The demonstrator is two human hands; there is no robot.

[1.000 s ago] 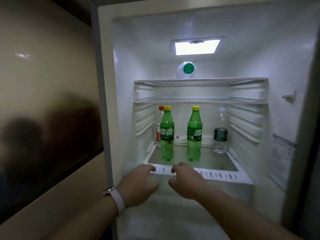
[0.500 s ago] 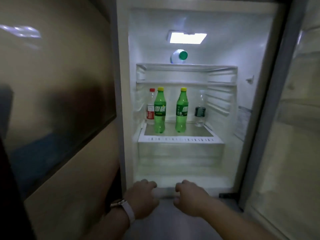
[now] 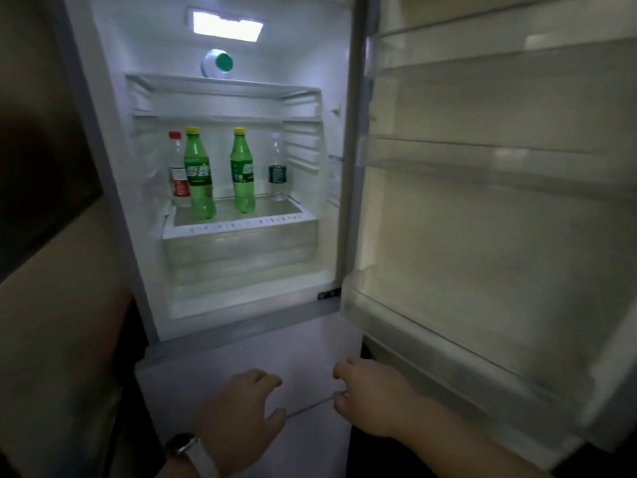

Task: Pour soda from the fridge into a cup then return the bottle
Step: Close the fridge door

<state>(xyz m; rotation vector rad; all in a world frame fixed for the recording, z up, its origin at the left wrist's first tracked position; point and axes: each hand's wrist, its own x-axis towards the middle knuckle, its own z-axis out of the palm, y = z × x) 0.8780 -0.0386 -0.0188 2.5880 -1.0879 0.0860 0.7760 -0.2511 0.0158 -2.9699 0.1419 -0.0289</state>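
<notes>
The fridge stands open and lit, its door (image 3: 499, 208) swung out to the right. Two green soda bottles with yellow caps stand upright on the glass shelf (image 3: 238, 225): the left one (image 3: 199, 174) nearer the front, the right one (image 3: 242, 171) a little further back. My left hand (image 3: 241, 414), with a watch on its wrist, and my right hand (image 3: 372, 395) hang low in front of the lower fridge door, well below the shelf. Both hold nothing, fingers loosely curled and apart. No cup is in view.
A clear bottle with a red cap (image 3: 178, 169) stands behind the left soda bottle, and a clear water bottle with a dark label (image 3: 277, 172) at the shelf's right. A white container with a green lid (image 3: 218, 63) lies on the top shelf. A dark wall panel (image 3: 38, 150) is on the left.
Both hands have drawn back from the shelf's front edge and dropped low. The view has pulled away from the fridge, so the open door now fills the right side.
</notes>
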